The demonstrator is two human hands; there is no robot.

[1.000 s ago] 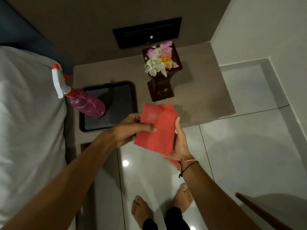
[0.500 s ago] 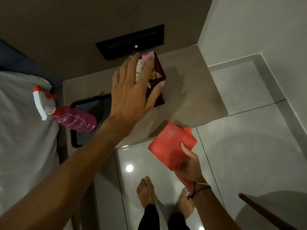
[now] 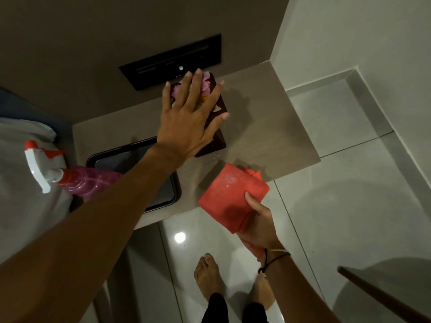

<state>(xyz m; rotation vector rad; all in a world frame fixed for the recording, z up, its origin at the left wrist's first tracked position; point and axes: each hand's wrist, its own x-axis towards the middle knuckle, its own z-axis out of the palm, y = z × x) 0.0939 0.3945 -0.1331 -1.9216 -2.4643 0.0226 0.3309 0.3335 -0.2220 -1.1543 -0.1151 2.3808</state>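
your left hand is spread flat, fingers straight, over the flower vase at the back of the bedside shelf; contact unclear; your right hand pinches the folded red cloth, thumb on top, above the shelf's front edge; spray bottle across the black tray

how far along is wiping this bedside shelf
Done: spray bottle set down on the tray, red cloth folded in the right hand. In hand: left hand spreads over the flower vase. Left: shifting the vase, wiping the shelf, apparently not begun.
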